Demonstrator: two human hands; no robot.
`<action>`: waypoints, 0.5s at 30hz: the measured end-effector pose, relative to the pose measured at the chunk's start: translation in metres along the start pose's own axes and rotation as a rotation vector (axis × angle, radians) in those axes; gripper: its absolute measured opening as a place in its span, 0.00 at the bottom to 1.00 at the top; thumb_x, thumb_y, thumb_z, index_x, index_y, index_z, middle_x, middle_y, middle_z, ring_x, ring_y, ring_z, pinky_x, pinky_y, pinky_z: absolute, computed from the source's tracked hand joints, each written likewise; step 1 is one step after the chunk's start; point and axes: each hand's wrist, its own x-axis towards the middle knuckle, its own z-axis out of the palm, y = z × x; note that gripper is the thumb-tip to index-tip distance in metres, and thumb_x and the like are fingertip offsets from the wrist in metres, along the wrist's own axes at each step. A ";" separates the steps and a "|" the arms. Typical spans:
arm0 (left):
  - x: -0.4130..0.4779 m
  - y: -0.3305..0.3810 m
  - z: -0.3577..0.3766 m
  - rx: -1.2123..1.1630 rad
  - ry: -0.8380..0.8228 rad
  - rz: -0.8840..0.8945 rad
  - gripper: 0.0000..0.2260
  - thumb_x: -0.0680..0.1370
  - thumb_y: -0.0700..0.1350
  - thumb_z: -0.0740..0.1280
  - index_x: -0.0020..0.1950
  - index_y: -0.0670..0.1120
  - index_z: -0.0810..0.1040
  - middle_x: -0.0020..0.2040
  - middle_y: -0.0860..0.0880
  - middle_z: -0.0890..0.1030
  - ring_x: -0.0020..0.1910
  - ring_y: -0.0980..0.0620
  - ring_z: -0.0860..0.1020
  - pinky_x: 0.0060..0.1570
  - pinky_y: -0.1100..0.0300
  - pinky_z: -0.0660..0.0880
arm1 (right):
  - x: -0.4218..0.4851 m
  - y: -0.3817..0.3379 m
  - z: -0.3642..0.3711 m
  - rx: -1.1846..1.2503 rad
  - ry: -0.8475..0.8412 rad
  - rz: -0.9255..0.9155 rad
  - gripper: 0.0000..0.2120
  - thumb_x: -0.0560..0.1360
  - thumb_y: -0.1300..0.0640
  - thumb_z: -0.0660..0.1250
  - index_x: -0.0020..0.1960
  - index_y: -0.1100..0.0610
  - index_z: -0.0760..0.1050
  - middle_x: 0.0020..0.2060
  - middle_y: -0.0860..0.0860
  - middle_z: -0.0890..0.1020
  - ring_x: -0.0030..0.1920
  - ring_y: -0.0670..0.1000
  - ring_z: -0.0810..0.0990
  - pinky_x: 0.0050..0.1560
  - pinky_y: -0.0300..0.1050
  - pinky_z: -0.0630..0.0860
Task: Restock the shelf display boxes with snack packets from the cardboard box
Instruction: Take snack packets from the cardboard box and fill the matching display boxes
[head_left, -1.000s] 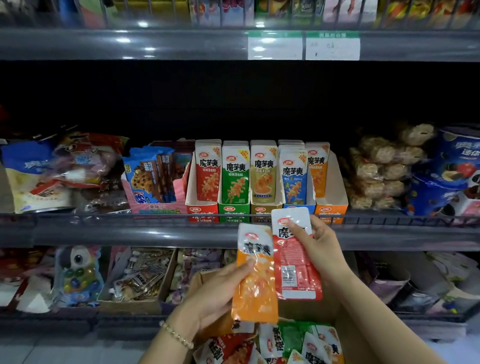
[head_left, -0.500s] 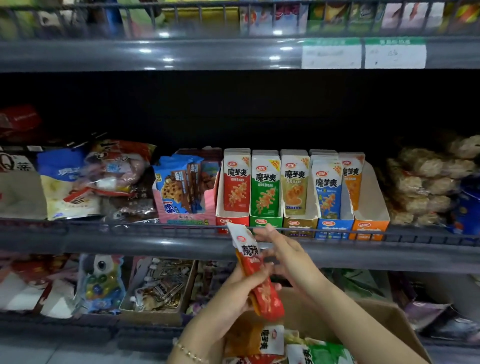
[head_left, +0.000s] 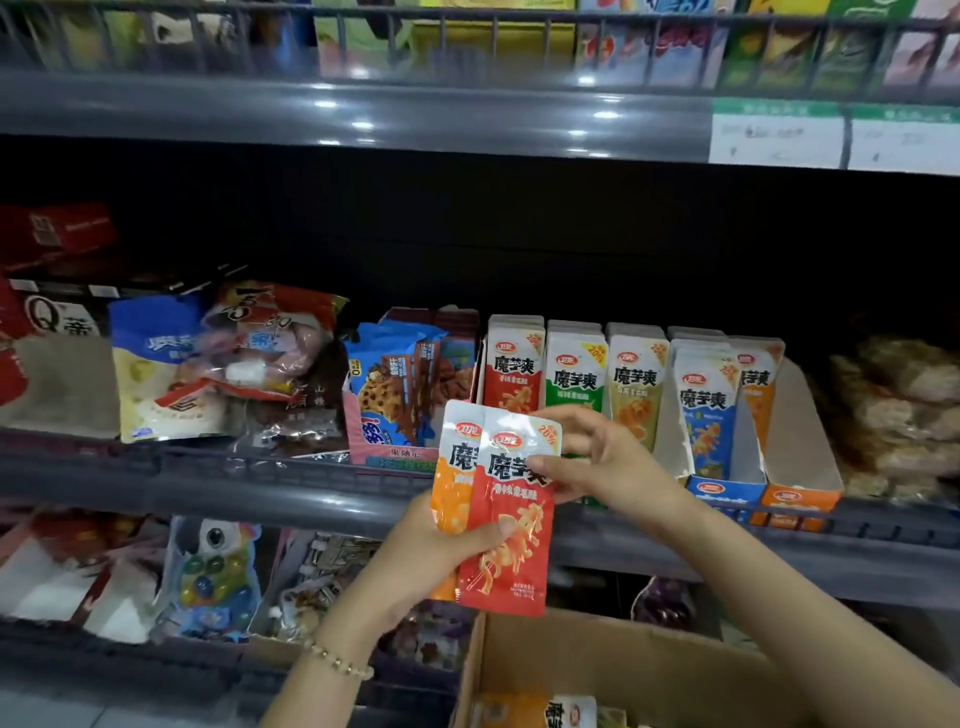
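Note:
My left hand (head_left: 436, 551) grips two snack packets from below, a red packet (head_left: 511, 530) in front and an orange packet (head_left: 451, 483) behind it. My right hand (head_left: 602, 457) pinches the red packet's upper right edge. Both packets are held in front of the middle shelf rail. Behind them stand five display boxes: red (head_left: 511, 364), green (head_left: 574, 374), yellow (head_left: 636, 384), blue (head_left: 722, 486) and orange (head_left: 800, 496). The orange box looks mostly unfilled. The cardboard box (head_left: 623, 660) sits below, with a few packets visible inside.
A pink cookie display box (head_left: 395, 415) stands left of the red box, with loose snack bags (head_left: 208, 364) further left. Wrapped cakes (head_left: 893, 415) fill the right end. A wire rail (head_left: 260, 462) edges the shelf; toys (head_left: 213, 577) lie on the lower shelf.
The view has shifted left and closer to the shelf. The two packets, held apart a second ago, are now stacked in my left hand and raised, with my right hand on the red one's top.

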 end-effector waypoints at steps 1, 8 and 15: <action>0.003 0.003 -0.003 0.018 -0.017 0.013 0.12 0.71 0.46 0.73 0.53 0.52 0.78 0.45 0.56 0.85 0.45 0.56 0.83 0.46 0.61 0.78 | 0.004 -0.004 -0.001 -0.028 -0.010 0.007 0.20 0.70 0.65 0.71 0.59 0.56 0.72 0.46 0.54 0.85 0.45 0.52 0.85 0.39 0.45 0.82; 0.029 0.020 -0.031 -0.005 0.167 0.082 0.04 0.77 0.47 0.67 0.51 0.52 0.76 0.42 0.55 0.84 0.38 0.63 0.82 0.36 0.68 0.75 | 0.038 -0.039 -0.033 -0.084 0.247 -0.129 0.21 0.70 0.67 0.71 0.61 0.56 0.72 0.44 0.51 0.83 0.38 0.46 0.85 0.35 0.38 0.80; 0.054 0.029 -0.053 -0.070 0.154 0.119 0.09 0.78 0.40 0.66 0.56 0.50 0.75 0.51 0.48 0.84 0.50 0.51 0.82 0.50 0.56 0.79 | 0.109 -0.045 -0.044 -0.450 0.490 -0.362 0.19 0.72 0.65 0.71 0.61 0.56 0.73 0.47 0.47 0.78 0.47 0.47 0.79 0.41 0.30 0.76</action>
